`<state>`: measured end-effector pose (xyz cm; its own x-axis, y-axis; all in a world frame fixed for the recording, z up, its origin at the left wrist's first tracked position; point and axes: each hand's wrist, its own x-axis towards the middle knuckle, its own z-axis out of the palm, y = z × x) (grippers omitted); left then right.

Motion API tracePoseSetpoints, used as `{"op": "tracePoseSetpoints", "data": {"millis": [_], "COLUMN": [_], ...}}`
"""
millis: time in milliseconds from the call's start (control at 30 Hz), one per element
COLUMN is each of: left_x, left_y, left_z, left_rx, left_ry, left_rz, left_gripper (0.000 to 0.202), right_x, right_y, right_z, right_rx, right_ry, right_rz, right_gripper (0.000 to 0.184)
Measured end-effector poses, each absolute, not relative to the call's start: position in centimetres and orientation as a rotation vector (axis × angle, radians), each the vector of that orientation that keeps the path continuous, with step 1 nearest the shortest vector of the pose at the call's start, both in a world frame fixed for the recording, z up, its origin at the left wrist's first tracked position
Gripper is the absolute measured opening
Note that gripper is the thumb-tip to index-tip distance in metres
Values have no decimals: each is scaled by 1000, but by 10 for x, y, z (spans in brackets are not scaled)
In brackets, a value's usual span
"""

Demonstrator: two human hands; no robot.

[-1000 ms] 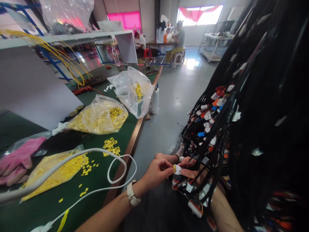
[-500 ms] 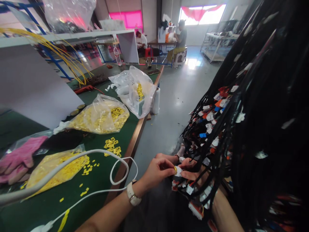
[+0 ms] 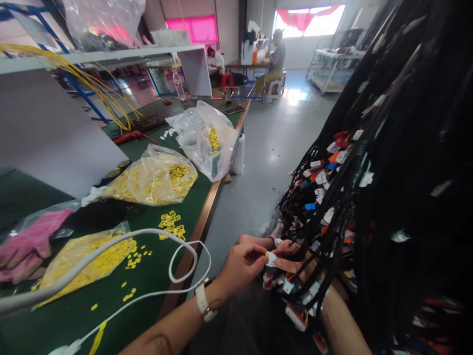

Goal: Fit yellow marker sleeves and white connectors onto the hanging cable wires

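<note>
My left hand (image 3: 240, 266), with a white-strapped watch (image 3: 204, 301) at its wrist, pinches a small yellow clip (image 3: 266, 255) between thumb and fingers. The clip touches the end of a white connector (image 3: 271, 260). My right hand (image 3: 290, 264) grips that connector from the other side, its forearm passing behind black cables. Around it hang several more connectors, among them a white and orange one (image 3: 296, 317) below. How far the clip sits in the connector is hidden by my fingers.
A thick bundle of black cables (image 3: 406, 162) hangs on the right. On the green table (image 3: 155, 301) lie bags of yellow pieces (image 3: 151, 180), loose yellow clips (image 3: 172, 225), a white cable (image 3: 121, 235) and pink gloves (image 3: 33, 241). Two people sit at the far tables.
Both hands have shifted slightly left together with the connector. My left hand keeps its pinch on the yellow clip, and the hanging connectors below have swung a little left.
</note>
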<state>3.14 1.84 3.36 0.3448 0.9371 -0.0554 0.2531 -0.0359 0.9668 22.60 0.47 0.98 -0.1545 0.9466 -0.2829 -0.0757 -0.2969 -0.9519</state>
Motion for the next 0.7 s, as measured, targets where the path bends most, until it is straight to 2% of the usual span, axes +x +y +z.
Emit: {"op": "tracePoseSetpoints", "data": {"millis": [333,700], "left_x": [32,30], "left_y": [18,27], "left_z": [28,32], "left_rx": [1498,1066], "left_ry": [1044,951], "left_rz": [869,791], "left_gripper": [13,33], "right_x": [225,220], "right_y": [7,7], "right_z": [13,22], "right_rx": [-1264,-1183], "right_ry": [-1060,-1043], "right_rz": [1602,1682], "right_gripper": [23,21]}}
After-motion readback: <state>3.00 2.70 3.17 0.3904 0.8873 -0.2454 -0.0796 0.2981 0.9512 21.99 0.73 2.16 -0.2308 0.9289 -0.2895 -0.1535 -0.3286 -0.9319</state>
